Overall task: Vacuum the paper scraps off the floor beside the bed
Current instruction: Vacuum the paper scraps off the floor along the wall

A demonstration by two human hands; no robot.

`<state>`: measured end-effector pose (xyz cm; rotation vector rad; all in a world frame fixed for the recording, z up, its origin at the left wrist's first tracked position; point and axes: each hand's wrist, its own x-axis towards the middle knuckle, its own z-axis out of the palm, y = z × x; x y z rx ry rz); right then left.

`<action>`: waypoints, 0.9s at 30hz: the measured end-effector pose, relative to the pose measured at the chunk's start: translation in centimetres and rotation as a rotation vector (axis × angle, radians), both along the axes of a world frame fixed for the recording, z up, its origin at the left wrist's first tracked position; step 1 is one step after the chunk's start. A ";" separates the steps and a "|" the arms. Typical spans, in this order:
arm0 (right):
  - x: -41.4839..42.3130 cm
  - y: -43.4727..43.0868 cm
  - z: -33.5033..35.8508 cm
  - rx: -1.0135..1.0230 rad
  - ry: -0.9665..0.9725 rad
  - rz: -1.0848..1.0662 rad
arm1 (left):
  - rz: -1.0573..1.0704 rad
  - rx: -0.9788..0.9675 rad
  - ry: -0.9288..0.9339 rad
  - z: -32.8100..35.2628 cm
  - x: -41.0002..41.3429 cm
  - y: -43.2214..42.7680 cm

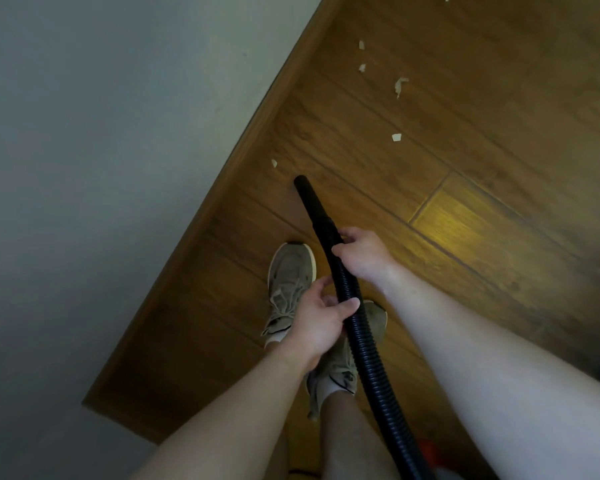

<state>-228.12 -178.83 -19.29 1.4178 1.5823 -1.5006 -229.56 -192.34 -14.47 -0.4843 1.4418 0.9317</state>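
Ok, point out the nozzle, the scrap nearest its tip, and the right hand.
Nozzle (311, 202): head view, midway along its black tube.
Scrap (274, 163): head view, the middle of the piece.
Right hand (364, 254): head view, the back of the hand gripping the nozzle.

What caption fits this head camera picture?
Left hand and right hand grip the vacuum hose, nozzle near paper scraps on wooden floor.

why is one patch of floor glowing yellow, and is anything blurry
Head view: a warm light patch falls on the wooden floor right of the vacuum hose, the rest dim; the paper scraps look soft-edged; the wide-angle lens stretches the forearms at the bottom edge.
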 end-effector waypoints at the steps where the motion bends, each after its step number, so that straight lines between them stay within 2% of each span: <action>1: -0.4 -0.2 -0.1 0.001 -0.004 -0.001 | 0.001 -0.004 0.005 0.0 -0.3 -0.1; 16: -5.2 -1.1 -0.8 0.042 0.043 -0.035 | -0.062 0.007 0.095 -1.2 -5.3 -0.6; 27: -1.9 4.3 0.0 0.122 -0.019 -0.269 | -0.233 0.077 0.017 -0.7 -5.0 5.1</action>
